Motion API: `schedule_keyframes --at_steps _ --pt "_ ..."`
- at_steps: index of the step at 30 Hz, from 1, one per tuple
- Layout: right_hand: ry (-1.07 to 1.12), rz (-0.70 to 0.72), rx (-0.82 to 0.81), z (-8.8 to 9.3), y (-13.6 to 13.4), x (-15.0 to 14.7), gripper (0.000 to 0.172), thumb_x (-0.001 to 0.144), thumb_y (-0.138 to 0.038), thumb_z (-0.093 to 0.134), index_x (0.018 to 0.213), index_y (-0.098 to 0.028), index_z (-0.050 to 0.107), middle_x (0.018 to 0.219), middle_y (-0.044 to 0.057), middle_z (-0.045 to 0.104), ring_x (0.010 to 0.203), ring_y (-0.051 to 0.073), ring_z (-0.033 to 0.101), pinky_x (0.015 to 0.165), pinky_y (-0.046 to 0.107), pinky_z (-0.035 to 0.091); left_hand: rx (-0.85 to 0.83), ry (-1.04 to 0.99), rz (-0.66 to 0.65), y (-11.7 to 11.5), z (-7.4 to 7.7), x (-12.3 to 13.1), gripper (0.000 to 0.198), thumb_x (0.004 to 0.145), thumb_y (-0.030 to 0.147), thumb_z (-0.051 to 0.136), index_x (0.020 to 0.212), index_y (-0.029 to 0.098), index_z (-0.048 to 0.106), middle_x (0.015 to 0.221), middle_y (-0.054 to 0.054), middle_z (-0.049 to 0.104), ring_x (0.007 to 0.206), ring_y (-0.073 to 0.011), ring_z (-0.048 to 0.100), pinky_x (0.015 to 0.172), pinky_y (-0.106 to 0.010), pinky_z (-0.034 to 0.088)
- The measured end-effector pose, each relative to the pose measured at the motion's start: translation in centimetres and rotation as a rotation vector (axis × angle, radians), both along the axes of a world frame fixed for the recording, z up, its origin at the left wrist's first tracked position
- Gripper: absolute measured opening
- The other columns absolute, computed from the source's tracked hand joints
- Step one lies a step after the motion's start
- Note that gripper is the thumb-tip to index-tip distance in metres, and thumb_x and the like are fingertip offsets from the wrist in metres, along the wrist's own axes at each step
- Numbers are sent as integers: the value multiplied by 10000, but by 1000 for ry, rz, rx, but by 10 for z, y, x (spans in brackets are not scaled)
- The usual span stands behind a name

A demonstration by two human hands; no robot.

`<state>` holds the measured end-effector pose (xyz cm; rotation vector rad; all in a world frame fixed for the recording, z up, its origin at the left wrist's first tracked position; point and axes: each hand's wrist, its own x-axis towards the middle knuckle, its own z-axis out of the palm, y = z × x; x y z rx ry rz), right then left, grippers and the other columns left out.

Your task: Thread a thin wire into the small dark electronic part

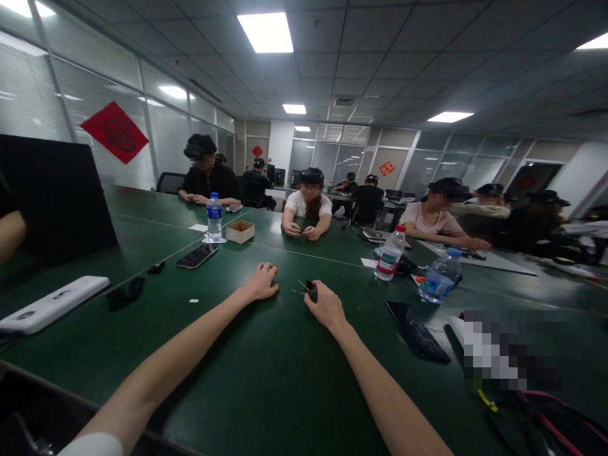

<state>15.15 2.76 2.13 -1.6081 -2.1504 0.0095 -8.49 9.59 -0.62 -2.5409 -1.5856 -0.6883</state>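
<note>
Head view: I see the right hand (327, 303) with its fingers bent closed on a small dark object (311, 290), between both hands. The left hand (263, 282) curls loosely, palm down; I cannot tell whether it grips anything. Both forearms (190, 342) reach forward over the green table (266, 386). Farther out stand an open box (239, 234) and a blue-capped bottle (215, 220), then seated people (308, 204), glass partitions (102, 66) and lit ceiling panels (266, 31).

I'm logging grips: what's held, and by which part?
The right hand holds a small thin-pronged object by its dark end; whether the left hand holds anything, I can't tell.
</note>
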Motion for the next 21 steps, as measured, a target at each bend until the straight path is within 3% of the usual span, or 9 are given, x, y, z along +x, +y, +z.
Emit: schedule_keyframes --at_steps 3,6,9,12,16,21 --pt "2 9 30 -1 1 1 343 870 -394 455 1152 -201 491 1061 83 606 867 185 617 722 293 465 2 44 87 9 -1 -22 459 795 448 460 1143 156 525 1211 -144 515 1304 -312 274 1111 -496 90" --pt "2 -3 17 -1 0 1 346 871 -396 460 1157 -202 487 1067 83 604 882 182 615 735 289 461 -18 23 263 20 0 -57 564 770 455 487 1251 164 453 1367 -153 404 1356 -311 177 1099 -524 -47" --pt "1 -20 -18 1 -3 0 345 872 -391 471 1162 -204 488 1068 81 607 905 186 614 755 294 467 -11 -48 602 27 1 -111 778 718 480 545 1361 112 306 1453 -229 222 1364 -375 105 1074 -569 -4" --pt "-5 -27 -32 2 -4 -1 343 872 -388 476 1166 -211 489 1069 83 611 914 195 615 764 310 475 -84 -121 898 28 -1 -177 936 658 542 592 1375 61 232 1421 -314 204 1327 -449 156 1029 -615 102" --pt "-6 -22 -19 -1 -1 -1 342 875 -397 465 1162 -212 487 1070 83 609 903 196 620 756 311 480 -291 -233 1018 25 -4 -244 1093 571 660 607 1358 5 226 1313 -353 349 1246 -482 299 971 -585 265" --pt "8 -8 8 -4 1 -1 337 877 -404 456 1153 -211 484 1063 78 608 886 191 621 737 304 485 -358 -255 1007 31 2 -270 1140 490 621 701 1349 33 238 1319 -324 359 1229 -475 325 916 -552 362"
